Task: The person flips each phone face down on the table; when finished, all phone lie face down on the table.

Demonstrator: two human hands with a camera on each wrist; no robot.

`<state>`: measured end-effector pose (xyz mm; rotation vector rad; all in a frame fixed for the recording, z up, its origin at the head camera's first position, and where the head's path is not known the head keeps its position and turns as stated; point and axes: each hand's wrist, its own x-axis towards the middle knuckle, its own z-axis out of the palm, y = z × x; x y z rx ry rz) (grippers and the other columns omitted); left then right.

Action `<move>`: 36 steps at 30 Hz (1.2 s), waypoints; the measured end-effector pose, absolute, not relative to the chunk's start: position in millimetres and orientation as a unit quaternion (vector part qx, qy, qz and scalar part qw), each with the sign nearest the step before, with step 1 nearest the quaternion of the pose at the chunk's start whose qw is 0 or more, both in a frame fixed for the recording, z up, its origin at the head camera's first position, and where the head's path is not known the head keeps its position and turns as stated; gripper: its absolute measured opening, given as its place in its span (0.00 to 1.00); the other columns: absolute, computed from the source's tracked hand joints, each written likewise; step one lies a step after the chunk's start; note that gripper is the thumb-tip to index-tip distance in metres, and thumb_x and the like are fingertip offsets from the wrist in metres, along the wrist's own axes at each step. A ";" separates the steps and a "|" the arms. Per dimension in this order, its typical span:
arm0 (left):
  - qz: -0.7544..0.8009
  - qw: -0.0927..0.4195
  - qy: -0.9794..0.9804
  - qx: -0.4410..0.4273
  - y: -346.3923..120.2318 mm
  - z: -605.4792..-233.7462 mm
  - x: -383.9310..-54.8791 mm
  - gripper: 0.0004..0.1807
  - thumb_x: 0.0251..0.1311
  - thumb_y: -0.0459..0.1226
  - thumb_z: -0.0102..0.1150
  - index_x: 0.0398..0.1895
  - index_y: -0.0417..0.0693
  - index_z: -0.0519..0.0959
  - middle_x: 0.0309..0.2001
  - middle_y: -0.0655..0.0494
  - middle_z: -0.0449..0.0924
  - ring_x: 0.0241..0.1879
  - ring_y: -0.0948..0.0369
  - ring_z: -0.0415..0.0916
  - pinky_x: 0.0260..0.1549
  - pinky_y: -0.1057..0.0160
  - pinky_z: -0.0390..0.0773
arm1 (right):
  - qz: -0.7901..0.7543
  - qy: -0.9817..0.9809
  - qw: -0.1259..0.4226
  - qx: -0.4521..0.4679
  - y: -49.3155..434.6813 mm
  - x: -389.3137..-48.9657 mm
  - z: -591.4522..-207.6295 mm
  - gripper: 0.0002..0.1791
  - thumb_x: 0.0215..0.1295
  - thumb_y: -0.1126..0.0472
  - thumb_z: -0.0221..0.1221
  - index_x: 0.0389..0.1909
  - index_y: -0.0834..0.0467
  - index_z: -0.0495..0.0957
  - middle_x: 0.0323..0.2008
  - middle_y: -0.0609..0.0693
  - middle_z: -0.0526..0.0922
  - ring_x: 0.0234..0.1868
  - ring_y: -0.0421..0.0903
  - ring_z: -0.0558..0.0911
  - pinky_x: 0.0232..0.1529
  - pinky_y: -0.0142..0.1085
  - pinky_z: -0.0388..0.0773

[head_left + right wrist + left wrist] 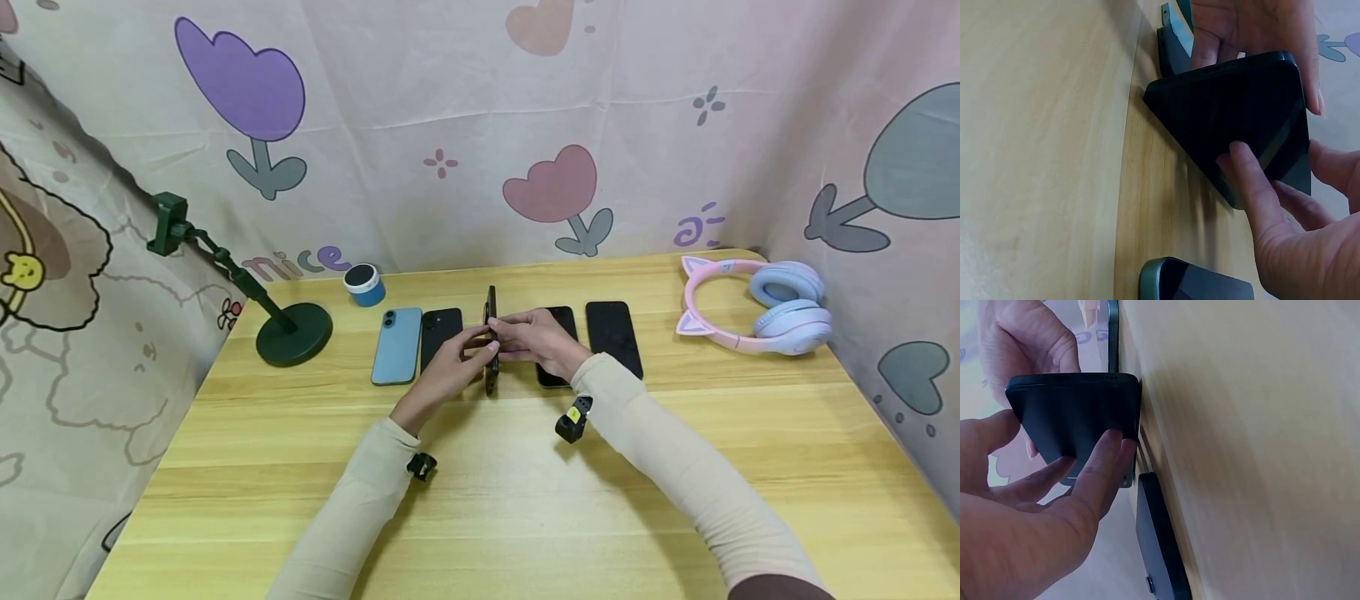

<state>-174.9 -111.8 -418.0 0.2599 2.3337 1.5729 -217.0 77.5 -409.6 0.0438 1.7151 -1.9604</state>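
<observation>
A black smartphone (pixel 491 383) stands on its long edge between both hands, its thin side toward the head camera. My left hand (pixel 444 375) holds it from the left, fingertips on the back (pixel 1060 412) in the left wrist view. From the other side my right hand (pixel 546 337) holds it, with fingers against the dark screen (pixel 1235 106) in the right wrist view. Left of it lie a light blue smartphone (pixel 396 346) and a black smartphone (pixel 441 331), backs up. To the right, a dark smartphone (pixel 562 318) is partly covered by my right hand, beside another dark smartphone (pixel 613 337).
On the wooden table (pixel 510 500), a dark green stand (pixel 294 335) and a small blue-and-white round device (pixel 365 286) stand at the back left. Pink and lilac cat-ear headphones (pixel 787 312) lie at the back right. A patterned curtain (pixel 420 100) hangs behind.
</observation>
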 end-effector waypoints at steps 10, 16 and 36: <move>0.516 0.157 0.835 0.109 -112.2 -417.3 -173.5 0.36 0.72 0.55 0.56 0.78 0.53 0.62 0.72 0.49 0.67 0.69 0.47 0.68 0.63 0.47 0.73 | -0.722 0.645 0.249 0.021 78.8 -218.1 -410.1 0.25 0.73 0.57 0.62 0.64 0.67 0.76 0.55 0.64 0.83 0.51 0.55 0.86 0.47 0.40 0.84; 0.515 0.161 0.833 0.126 -113.0 -419.5 -174.4 0.38 0.71 0.53 0.59 0.79 0.52 0.61 0.71 0.45 0.67 0.68 0.45 0.69 0.62 0.46 0.73 | -0.725 0.645 0.237 0.029 78.7 -218.0 -411.3 0.23 0.73 0.58 0.62 0.63 0.67 0.77 0.57 0.64 0.81 0.56 0.60 0.83 0.47 0.40 0.84; 0.452 0.144 0.861 0.183 -111.7 -418.5 -174.0 0.45 0.60 0.38 0.73 0.78 0.44 0.59 0.70 0.42 0.67 0.68 0.47 0.67 0.64 0.48 0.71 | -0.691 0.699 0.178 0.050 81.9 -216.1 -411.3 0.16 0.71 0.60 0.64 0.53 0.67 0.84 0.48 0.62 0.85 0.34 0.47 0.88 0.45 0.43 0.85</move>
